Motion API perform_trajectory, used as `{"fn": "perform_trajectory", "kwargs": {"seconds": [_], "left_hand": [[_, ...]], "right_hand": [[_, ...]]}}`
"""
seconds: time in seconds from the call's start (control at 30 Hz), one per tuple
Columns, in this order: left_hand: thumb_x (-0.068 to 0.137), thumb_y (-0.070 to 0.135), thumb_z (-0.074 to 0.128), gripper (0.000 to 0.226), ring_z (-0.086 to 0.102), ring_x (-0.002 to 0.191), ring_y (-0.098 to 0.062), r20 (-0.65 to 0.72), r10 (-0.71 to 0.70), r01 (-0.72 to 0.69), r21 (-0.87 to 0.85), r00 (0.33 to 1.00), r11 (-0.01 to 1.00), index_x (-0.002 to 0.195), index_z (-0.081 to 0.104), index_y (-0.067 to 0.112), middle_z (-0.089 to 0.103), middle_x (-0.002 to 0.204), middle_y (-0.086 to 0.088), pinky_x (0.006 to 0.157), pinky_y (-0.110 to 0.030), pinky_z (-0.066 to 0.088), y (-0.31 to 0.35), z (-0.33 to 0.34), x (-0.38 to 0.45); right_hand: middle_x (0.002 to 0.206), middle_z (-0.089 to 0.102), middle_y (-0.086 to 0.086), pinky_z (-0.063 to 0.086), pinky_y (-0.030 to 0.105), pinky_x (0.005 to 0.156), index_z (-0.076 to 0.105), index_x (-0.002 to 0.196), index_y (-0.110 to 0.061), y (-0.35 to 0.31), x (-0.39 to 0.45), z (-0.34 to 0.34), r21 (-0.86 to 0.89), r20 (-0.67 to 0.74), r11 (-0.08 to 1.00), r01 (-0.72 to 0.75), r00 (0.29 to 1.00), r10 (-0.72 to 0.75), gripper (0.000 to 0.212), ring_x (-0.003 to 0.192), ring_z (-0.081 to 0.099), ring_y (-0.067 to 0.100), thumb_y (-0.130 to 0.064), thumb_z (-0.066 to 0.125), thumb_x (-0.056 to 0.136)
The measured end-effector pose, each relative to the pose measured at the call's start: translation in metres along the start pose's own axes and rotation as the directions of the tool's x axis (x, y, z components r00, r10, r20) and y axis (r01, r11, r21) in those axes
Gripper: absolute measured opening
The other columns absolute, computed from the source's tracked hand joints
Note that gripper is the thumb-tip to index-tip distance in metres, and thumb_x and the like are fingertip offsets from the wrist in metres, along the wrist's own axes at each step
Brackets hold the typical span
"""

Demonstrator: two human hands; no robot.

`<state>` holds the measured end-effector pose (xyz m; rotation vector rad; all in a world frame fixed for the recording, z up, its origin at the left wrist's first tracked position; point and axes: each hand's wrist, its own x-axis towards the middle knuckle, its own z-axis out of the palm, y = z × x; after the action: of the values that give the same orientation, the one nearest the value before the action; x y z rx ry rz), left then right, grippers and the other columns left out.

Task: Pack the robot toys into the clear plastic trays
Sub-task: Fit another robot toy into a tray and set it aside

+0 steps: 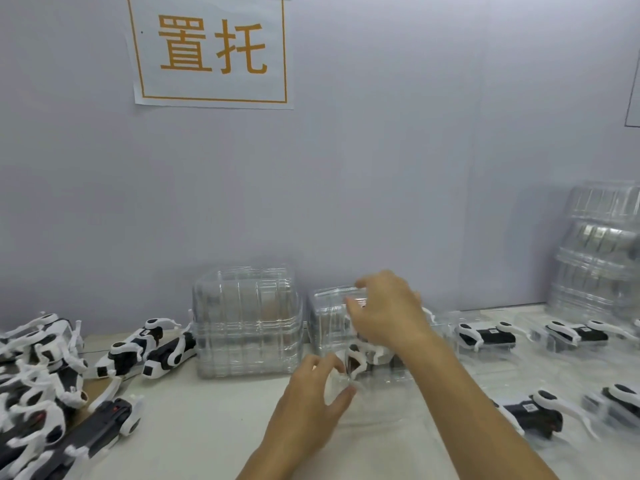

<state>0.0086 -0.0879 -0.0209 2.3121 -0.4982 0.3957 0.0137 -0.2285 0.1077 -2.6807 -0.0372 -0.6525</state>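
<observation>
From the head view, a white table is seen in front of a pale wall. A paper sign with orange writing is stuck on the wall.

In the middle of the table, a clear tray is held by both hands. Its near left edge is pinched by the left hand, between thumb and curled fingers. The right hand is curled over the top of the tray, and its thumb and fingers are bent round the clear plastic there. A black and white toy is seen inside this tray, just under the right hand (it is partly hidden and blurred).

A stack of trays stands just left of the held tray, against the wall. A taller stack stands at the far right.

A pile of toys lies on the left side of the table, all loose. Two more loose toys lie between the pile and the middle stack.

On the right, packed toys are laid out in trays, near one another, in two rows.
</observation>
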Motion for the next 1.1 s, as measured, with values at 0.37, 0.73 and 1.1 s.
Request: {"fn": "perform_trajectory", "kwargs": {"seconds": [0.37, 0.73, 1.1], "left_hand": [[0.091, 0.060, 0.054, 0.027, 0.025, 0.121, 0.005, -0.051, 0.017, -0.014, 0.050, 0.999, 0.999, 0.106, 0.047, 0.038, 0.029, 0.119, 0.025, 0.095, -0.015, 0.028, 0.011, 0.005, 0.001], [0.089, 0.070, 0.028, 0.044, 0.016, 0.139, 0.006, 0.000, 0.148, -0.146, 0.176, 0.989, 0.973, 0.114, 0.046, 0.038, 0.021, 0.150, 0.023, 0.113, -0.019, 0.020, 0.038, 0.006, 0.004], [0.100, 0.053, 0.039, 0.043, 0.052, 0.115, -0.016, 0.112, 0.229, -0.251, 0.251, 0.967, 0.935, 0.124, 0.047, 0.017, 0.049, 0.128, 0.006, 0.092, -0.023, 0.040, 0.091, 0.037, 0.077]], "right_hand": [[0.083, 0.056, 0.003, 0.039, 0.029, 0.062, 0.048, 0.078, -0.011, 0.086, 0.002, -0.011, 0.094, 0.083, 0.888, -0.450, 0.892, 0.444, 0.019, 0.074, 0.052, 0.023, -0.021, 0.050, 0.094], [0.077, 0.050, 0.003, 0.037, 0.030, 0.055, 0.053, 0.083, -0.008, 0.083, 0.006, -0.021, 0.328, -0.120, 0.853, -0.406, 0.878, 0.463, 0.004, 0.075, 0.049, 0.029, -0.006, 0.050, 0.082], [0.078, 0.050, 0.004, 0.035, 0.029, 0.057, 0.057, 0.087, -0.006, 0.146, 0.039, -0.065, 0.349, -0.261, 0.831, -0.434, 0.806, 0.531, 0.005, 0.075, 0.049, 0.028, -0.009, 0.057, 0.083]]}}
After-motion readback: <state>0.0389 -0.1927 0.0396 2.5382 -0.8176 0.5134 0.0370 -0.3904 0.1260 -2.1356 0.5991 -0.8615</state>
